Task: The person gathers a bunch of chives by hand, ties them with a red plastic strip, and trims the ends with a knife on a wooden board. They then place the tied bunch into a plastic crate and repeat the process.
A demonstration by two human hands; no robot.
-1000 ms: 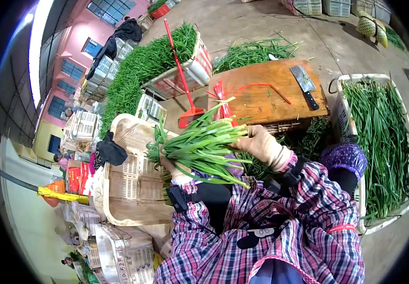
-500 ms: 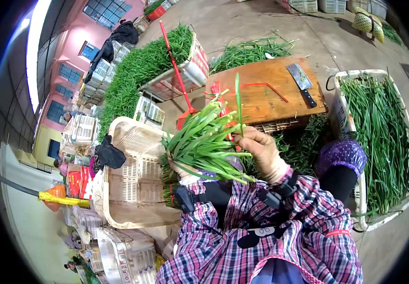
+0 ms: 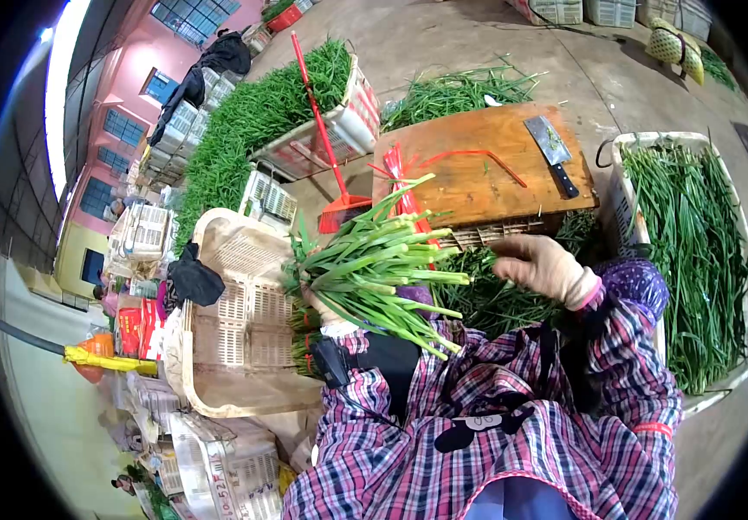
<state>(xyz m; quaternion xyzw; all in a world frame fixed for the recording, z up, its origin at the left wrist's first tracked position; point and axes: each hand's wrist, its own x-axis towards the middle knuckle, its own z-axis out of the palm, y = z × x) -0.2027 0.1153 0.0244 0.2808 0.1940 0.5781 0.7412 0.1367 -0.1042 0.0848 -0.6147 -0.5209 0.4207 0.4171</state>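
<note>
My left hand [image 3: 329, 314] is wrapped round a bunch of long green leafy stalks [image 3: 382, 269], with the pale cut ends pointing right. The stalks partly cover its fingers. To the right, my right hand [image 3: 540, 269] hovers over a heap of loose greens [image 3: 495, 295], thumb and fingers a little apart with nothing plain between them. Beyond the bunch is a wooden board [image 3: 478, 186] bearing a cleaver [image 3: 552, 156] and red ties [image 3: 401, 186].
A white crate [image 3: 205, 381] is on my left; tied bunches show at its right side. On my right a crate [image 3: 634, 204] is full of greens. A red broom [image 3: 326, 143] leans by another filled crate [image 3: 361, 95]. More greens [image 3: 460, 94] lie behind the board.
My right hand has moved right, away from the bunch, and the long leaf it was pinching no longer shows in it. My left hand still holds the bunch.
</note>
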